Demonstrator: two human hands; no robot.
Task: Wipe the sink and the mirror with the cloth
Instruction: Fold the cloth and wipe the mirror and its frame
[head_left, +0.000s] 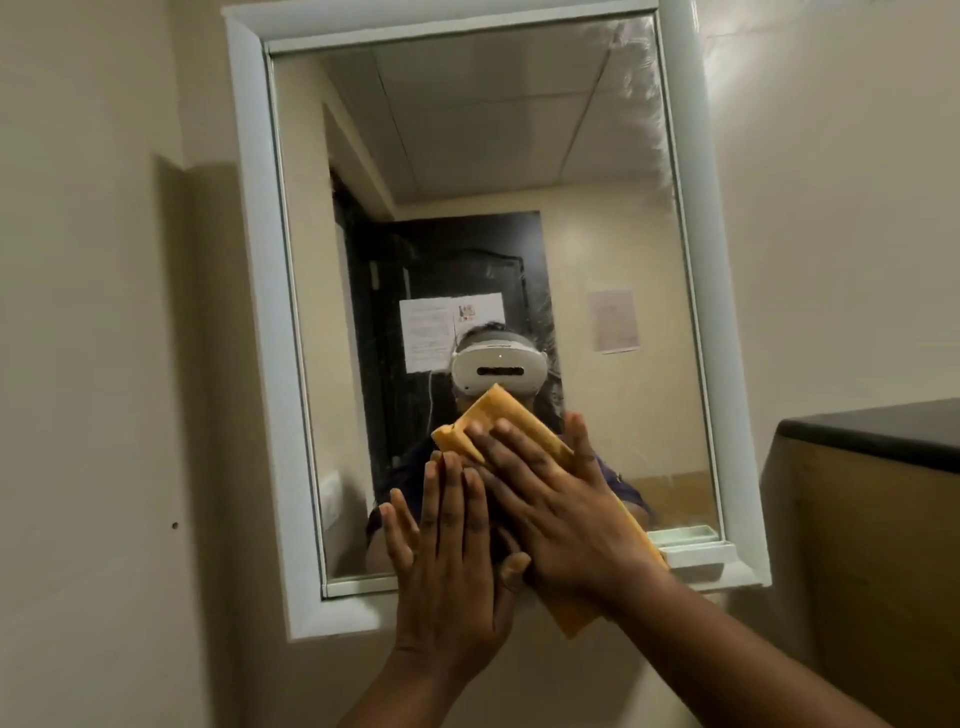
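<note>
Presently catalogued: one folded orange-yellow cleaning cloth (506, 415), pressed flat against the lower middle of a rectangular wall mirror in a white moulded frame (249, 291). The right hand (566, 509) lies spread over the cloth, fingers extended and palm down, pinning it to the glass rather than clutching it. The left hand (447, 540) is likewise flat and open, its fingertips overlapping the cloth's lower left edge just beside the right. The cloth's long axis runs diagonally, from upper left near the mirror's centre down to lower right past the bottom frame. Unwiped, streaked glass lies mainly above and toward the upper right, so the likely stroke travels upward. The sink is not in view; a dark-topped brown cabinet (872, 509) stands at right.
</note>
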